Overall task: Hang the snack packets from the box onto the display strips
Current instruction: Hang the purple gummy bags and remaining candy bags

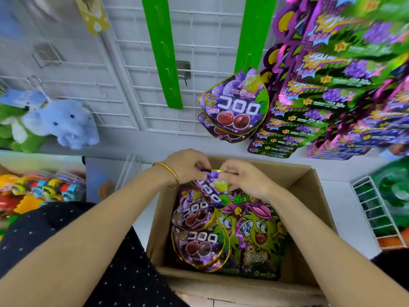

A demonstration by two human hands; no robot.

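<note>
**Both hands holding a purple packet over the box**

The person is reaching with both arms into an open cardboard box (309,196). The left hand (188,166), which is wearing a gold bangle (170,173) on the wrist, and the right hand (243,176) are meeting above the far end of the box. Both are pinching the top edge of one purple packet (210,189); the grip of each hand is closed on that edge, the left at the left corner and the right at the right corner. The packet is hanging down from the fingers and is touching the other packets below it.

Inside the box, more purple packets (199,242) are lying in a pile on the left side, and green packets (259,231) with a cartoon face are lying on the right side.

On the white wire grid (199,41) behind the box, two green strips are hanging. The left strip (163,52) is carrying nothing. At the lower end of the right strip (254,29), two hung packets (234,107) of the same purple kind are overlapping each other. To the right of them, rows of purple and green bags (332,96) are hanging close together. A blue plush elephant (64,122) is hanging on the left.
</note>
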